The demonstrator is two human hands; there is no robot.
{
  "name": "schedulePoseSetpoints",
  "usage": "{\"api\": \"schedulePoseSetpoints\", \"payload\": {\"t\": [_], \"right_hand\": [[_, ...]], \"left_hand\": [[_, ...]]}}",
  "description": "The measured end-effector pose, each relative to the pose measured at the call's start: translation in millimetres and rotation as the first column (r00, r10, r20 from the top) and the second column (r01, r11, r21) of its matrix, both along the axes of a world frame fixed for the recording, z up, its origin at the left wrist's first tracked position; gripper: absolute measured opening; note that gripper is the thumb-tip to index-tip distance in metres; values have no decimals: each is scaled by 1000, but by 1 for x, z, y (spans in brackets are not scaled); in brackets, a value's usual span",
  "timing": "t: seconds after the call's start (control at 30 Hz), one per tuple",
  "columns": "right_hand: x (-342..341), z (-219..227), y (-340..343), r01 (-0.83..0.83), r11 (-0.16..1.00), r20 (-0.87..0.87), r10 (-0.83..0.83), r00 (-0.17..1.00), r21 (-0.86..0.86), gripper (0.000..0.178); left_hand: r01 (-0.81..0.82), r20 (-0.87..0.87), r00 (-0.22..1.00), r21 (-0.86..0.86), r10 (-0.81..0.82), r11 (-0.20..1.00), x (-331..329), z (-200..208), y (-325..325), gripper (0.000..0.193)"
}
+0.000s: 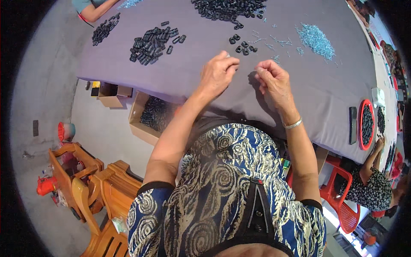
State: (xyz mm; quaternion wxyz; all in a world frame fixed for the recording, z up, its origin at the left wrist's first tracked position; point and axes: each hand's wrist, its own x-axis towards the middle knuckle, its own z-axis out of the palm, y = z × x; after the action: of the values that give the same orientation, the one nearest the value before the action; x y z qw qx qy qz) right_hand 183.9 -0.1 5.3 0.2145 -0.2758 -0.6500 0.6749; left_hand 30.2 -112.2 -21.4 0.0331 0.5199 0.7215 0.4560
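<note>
My left hand hovers over the grey cloth table, fingers curled and pinched together on something too small to make out. My right hand, with a silver bracelet at the wrist, is close beside it, its fingertips pinched on a tiny pale piece. Just beyond both hands lie a few small black plastic parts and scattered small silvery-blue metal bits. A pile of the silvery-blue bits sits to the far right, and a heap of black parts to the far left.
A large heap of black parts is at the table's far edge. An open cardboard box of black parts stands on the floor at left. Another person's arm rests far left. A red tray, red chair and another seated person are at right. Wooden chairs stand lower left.
</note>
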Motion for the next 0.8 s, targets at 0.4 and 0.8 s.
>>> {"api": "schedulePoseSetpoints", "payload": {"t": [0.4,0.8], "right_hand": [[-51,-11,41,-110,561,142,-13,990,821,14],[-69,-15,38,-220,287,257,-98,961,932,11]], "left_hand": [[-27,81,996,-22,29,999,-1,0,1,13],[-30,71,997,-9,30,1000,-1,-1,2,13]]}}
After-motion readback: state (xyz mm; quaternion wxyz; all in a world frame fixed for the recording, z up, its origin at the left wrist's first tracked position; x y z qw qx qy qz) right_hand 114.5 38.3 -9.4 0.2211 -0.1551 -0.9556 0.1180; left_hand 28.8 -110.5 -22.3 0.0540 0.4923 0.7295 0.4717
